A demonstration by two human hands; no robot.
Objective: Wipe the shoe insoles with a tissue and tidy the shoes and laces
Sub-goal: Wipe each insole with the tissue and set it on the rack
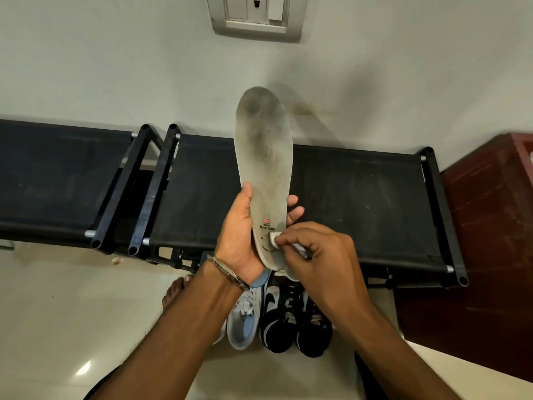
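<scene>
A: Where is the insole [264, 157] sitting right now?

B: The left hand [239, 235] is holding it upright above the shoes [277, 316], grip curled round its heel end, thumb on one edge and fingers showing past the other; its long axis is running up and away from the shoes, toe end topmost.

A: And the other hand?

B: The right hand [320, 252] is pinching a tissue [274, 237], grip closed tight on it, pressing it against the insole's heel just below the printed logo; it is the hand doing the wiping.

A: So which way next?

B: Judging by the grey soiling, the dirty stretch is lying above the tissue, along that long axis toward the toe.
</scene>
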